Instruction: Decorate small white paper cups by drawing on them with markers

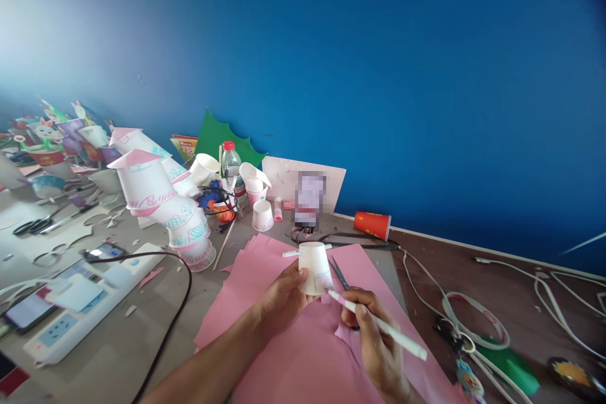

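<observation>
My left hand (286, 290) grips a white paper cup (313, 265) turned upside down, with its wide rim at the bottom. Faint pink and blue marks show low on the cup's side. In my right hand (379, 338) is a white marker (395, 331), its pink tip close to the cup near the rim; whether it touches I cannot tell. Under both hands lies a large sheet of pink paper (284, 360). Scissors (339, 271) with dark blades lie on the paper, their handles partly hidden by my right hand. Behind the cup rests another white marker (291, 254).
Stacked, drawn-on paper cups (184, 221) stand on the left. A power strip (61, 334) with a black cable (182, 303) lies nearer. Behind are a bottle (230, 164), a small cup (262, 216) and a tipped red cup (372, 225). White cables (459, 322) cover the right.
</observation>
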Motion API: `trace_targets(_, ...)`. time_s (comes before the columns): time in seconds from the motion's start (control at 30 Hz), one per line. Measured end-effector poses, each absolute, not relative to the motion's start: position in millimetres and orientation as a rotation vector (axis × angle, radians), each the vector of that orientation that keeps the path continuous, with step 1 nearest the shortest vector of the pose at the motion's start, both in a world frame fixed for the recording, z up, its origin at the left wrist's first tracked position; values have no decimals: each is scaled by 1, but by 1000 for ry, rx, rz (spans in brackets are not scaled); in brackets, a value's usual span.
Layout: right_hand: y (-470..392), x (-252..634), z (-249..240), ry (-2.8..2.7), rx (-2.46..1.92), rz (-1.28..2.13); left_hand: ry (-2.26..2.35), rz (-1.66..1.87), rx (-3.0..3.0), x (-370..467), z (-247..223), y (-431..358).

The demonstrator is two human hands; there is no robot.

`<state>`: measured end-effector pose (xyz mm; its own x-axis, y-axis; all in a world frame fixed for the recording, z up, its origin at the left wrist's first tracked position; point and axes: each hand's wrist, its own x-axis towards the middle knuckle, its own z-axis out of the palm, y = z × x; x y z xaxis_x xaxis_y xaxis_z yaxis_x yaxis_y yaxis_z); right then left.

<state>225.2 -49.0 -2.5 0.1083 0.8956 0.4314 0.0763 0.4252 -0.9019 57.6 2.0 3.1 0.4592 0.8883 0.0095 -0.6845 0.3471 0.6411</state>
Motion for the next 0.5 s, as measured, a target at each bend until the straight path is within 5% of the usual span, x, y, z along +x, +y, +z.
trace_targets(0.5,-52,224,0,-1317,-948,807,375,1055,656,59,5,2)
